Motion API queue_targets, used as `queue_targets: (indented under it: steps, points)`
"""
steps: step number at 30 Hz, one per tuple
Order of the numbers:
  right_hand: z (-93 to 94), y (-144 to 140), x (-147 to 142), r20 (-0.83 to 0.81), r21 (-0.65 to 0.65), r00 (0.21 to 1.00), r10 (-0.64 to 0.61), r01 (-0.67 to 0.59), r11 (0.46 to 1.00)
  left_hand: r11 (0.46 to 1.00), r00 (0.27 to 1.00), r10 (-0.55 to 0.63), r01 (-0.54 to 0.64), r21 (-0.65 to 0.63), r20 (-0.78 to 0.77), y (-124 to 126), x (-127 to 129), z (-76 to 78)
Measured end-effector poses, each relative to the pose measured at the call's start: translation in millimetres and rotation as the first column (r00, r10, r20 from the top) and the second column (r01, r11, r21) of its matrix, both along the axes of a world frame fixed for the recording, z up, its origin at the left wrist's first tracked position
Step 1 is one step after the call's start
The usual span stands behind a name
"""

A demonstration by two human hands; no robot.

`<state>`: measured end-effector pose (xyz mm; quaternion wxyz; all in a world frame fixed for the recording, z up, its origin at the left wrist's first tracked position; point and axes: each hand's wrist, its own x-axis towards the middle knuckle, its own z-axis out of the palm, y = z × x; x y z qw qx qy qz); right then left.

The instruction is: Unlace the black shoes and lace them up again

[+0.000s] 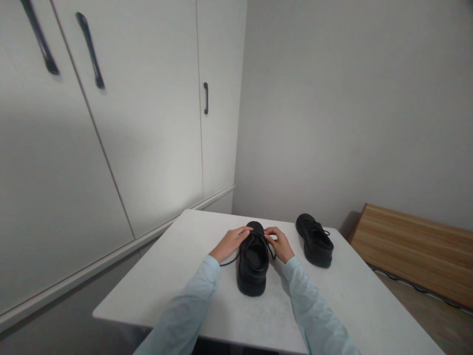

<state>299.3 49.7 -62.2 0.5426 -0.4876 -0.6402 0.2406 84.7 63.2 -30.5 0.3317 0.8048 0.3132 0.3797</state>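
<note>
White table (177, 276), black lace-up shoe (253, 266) at centre; my left hand (229, 242) and right hand (280, 243) each pinch a lace end (228, 263). Uneven pull risks slipping my grip or dragging the shoe.

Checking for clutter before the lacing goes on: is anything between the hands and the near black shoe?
Nothing visible. The left hand and right hand are already at the near shoe, fingers on its laces. The second shoe stands apart to the right on the table.
</note>
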Motion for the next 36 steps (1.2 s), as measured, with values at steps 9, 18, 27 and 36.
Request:
queue_targets:
  steps: [9,18,27,36]
  points:
    - [2.4,-1,-5,0.018,0.009,0.997,-0.071,0.071,0.997,0.999,1.0,-0.023,0.023,-0.036,0.014,2,1,-3.2]
    - [8.3,-2,-9,-0.105,-0.046,0.994,-0.02,0.015,0.999,0.998,0.999,-0.025,0.027,-0.052,0.028,-1,1,-1.5]
    - [21.8,-13,-5,-0.475,-0.094,0.871,0.126,-0.193,0.977,0.997,0.999,-0.032,0.034,-0.069,0.032,0,2,-3.4]
    - [25.2,-13,7,-0.496,-0.033,0.866,0.067,-0.096,0.995,0.993,0.997,-0.042,0.048,-0.107,0.061,-1,0,-2.4]
